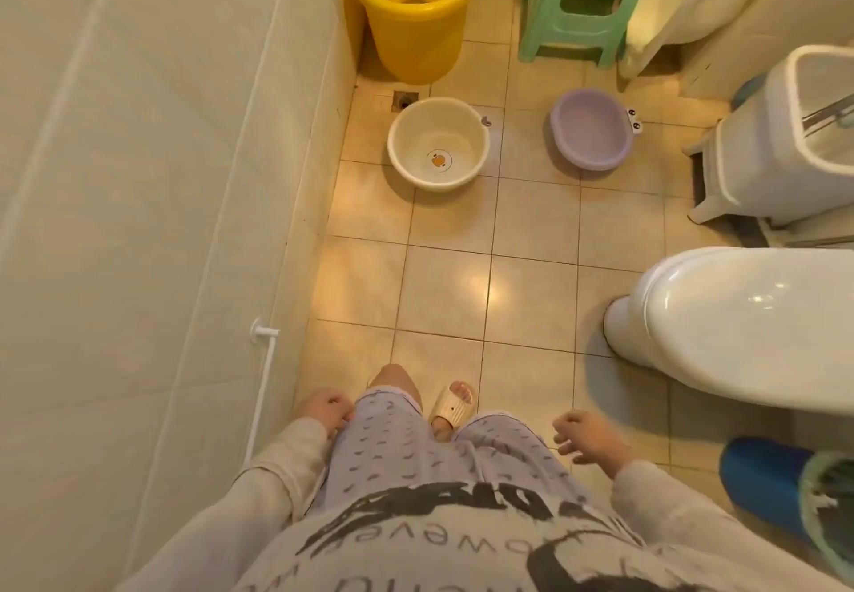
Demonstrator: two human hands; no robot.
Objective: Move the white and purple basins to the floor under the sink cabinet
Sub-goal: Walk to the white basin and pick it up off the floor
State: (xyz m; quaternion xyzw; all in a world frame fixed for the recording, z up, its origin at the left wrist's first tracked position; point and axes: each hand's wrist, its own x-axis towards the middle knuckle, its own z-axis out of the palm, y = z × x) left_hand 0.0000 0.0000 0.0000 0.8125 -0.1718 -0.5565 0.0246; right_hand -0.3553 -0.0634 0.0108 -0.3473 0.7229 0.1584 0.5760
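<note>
Neither basin is being handled: the white basin [438,144] is set upright on the tiled floor [443,286] near the left wall, just in front of a floor drain [405,100] and a yellow bucket [412,9], while the purple basin [591,129] is set well apart to its right, in front of a green stool [587,4]. Both are placed mouth-up and apparently empty, presumably left near the drain after use. No sink cabinet can be made out, so the destination cannot be located. The left hand [323,411] is held loosely curled against the patterned shorts and the right hand [587,439] is held out with fingers half-bent — nothing is gripped by either. Both basins are judged to be thin moulded plastic, smooth and round with rolled rims; a small duck motif is printed inside the white one, and cartoon eyes are mounted on the purple one's rim. Glossy tiles are lit warmly — a slippery surface is suggested beside the glazed toilet [739,319].
</note>
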